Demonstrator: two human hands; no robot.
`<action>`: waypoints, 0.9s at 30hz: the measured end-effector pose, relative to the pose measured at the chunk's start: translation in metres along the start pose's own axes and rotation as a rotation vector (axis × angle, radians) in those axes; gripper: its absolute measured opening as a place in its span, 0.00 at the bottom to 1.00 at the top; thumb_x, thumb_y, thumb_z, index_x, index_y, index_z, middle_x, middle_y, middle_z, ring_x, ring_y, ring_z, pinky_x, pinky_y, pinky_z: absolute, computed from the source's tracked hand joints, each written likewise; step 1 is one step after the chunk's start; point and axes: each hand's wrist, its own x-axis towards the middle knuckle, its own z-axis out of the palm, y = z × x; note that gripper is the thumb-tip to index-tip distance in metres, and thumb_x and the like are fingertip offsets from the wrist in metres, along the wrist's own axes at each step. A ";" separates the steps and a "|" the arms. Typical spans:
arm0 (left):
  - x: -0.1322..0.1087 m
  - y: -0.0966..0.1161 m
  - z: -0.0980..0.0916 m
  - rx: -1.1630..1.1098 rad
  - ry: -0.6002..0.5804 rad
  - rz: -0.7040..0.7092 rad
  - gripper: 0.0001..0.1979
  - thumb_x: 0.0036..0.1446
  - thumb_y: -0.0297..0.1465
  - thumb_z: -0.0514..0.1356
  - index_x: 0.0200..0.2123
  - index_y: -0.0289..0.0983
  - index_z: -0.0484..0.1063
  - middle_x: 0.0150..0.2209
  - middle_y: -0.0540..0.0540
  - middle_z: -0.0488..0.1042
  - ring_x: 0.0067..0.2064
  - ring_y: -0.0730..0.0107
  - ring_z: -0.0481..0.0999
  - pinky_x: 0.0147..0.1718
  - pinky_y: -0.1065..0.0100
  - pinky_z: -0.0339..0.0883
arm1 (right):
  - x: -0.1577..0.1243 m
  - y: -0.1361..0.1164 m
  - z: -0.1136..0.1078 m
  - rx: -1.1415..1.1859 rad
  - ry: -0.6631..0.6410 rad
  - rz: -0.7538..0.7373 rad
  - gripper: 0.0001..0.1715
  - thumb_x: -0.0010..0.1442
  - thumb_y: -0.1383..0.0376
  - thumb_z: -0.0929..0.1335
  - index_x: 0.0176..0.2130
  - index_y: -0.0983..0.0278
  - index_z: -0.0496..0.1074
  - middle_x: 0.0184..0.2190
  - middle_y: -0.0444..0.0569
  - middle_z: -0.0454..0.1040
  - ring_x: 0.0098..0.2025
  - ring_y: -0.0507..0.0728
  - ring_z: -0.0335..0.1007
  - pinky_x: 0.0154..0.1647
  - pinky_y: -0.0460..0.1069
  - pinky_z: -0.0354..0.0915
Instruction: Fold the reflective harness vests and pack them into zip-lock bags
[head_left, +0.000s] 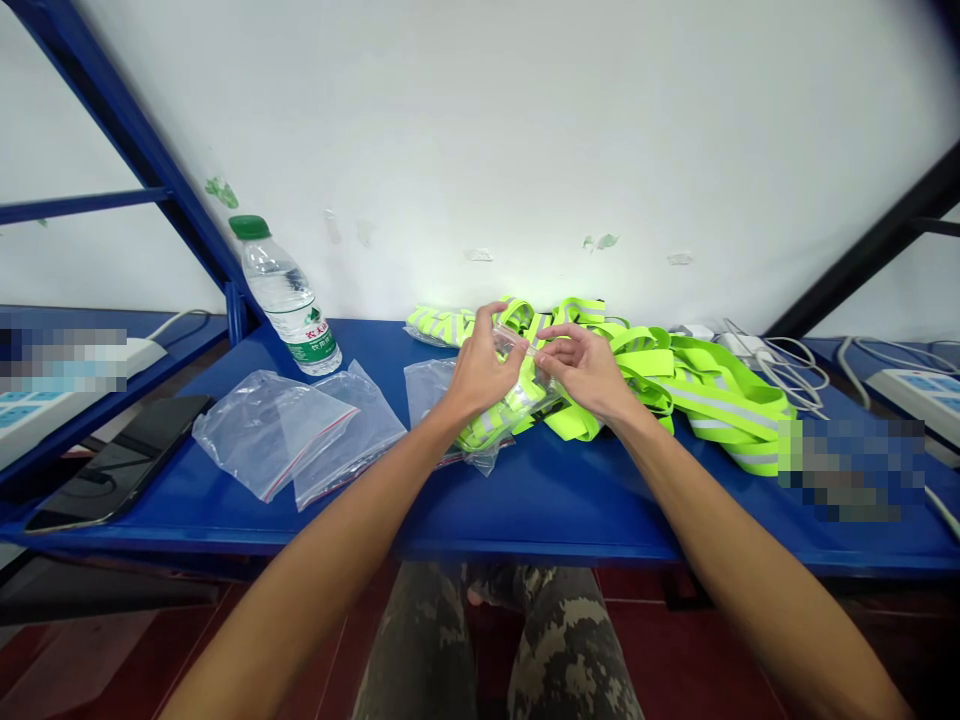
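Observation:
Between my two hands is a clear zip-lock bag with a folded neon-yellow reflective strap inside. My left hand grips the bag's top edge from the left, thumb and fingers closed on it. From the right, my right hand pinches the same edge near its middle. Loose neon-yellow reflective straps with silver stripes lie heaped to the right. Behind my left hand rests another filled bag against the wall. Flat clear bags with red seal lines lie to the left.
A water bottle with a green cap stands at the back left of the blue table. A black phone lies at the left edge. White cables and a power strip are at the right. A white wall closes off the back.

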 end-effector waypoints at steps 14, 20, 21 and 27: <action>0.000 -0.003 0.004 -0.156 0.081 -0.008 0.18 0.61 0.25 0.55 0.50 0.42 0.50 0.33 0.52 0.70 0.33 0.71 0.73 0.34 0.66 0.62 | 0.000 0.003 0.002 -0.123 -0.003 -0.087 0.15 0.53 0.62 0.70 0.41 0.63 0.68 0.25 0.42 0.72 0.26 0.52 0.68 0.29 0.49 0.64; 0.000 -0.008 0.005 -0.230 0.121 -0.012 0.13 0.64 0.27 0.51 0.48 0.42 0.49 0.33 0.52 0.71 0.37 0.68 0.77 0.43 0.61 0.65 | -0.001 0.003 0.003 -0.126 0.014 -0.080 0.14 0.53 0.62 0.70 0.40 0.63 0.67 0.25 0.43 0.71 0.26 0.52 0.68 0.28 0.49 0.63; 0.000 -0.008 0.004 -0.213 0.128 -0.018 0.13 0.64 0.27 0.51 0.47 0.42 0.49 0.32 0.52 0.71 0.37 0.68 0.76 0.43 0.61 0.65 | -0.001 0.002 0.003 -0.128 0.012 -0.074 0.15 0.53 0.62 0.71 0.40 0.63 0.67 0.26 0.43 0.72 0.27 0.52 0.68 0.29 0.49 0.63; 0.001 -0.005 0.003 -0.192 0.192 -0.070 0.12 0.63 0.26 0.51 0.44 0.43 0.49 0.30 0.53 0.70 0.35 0.68 0.75 0.41 0.62 0.64 | -0.001 0.001 0.001 -0.128 -0.035 -0.061 0.15 0.55 0.59 0.71 0.40 0.62 0.66 0.22 0.40 0.68 0.23 0.50 0.63 0.26 0.48 0.60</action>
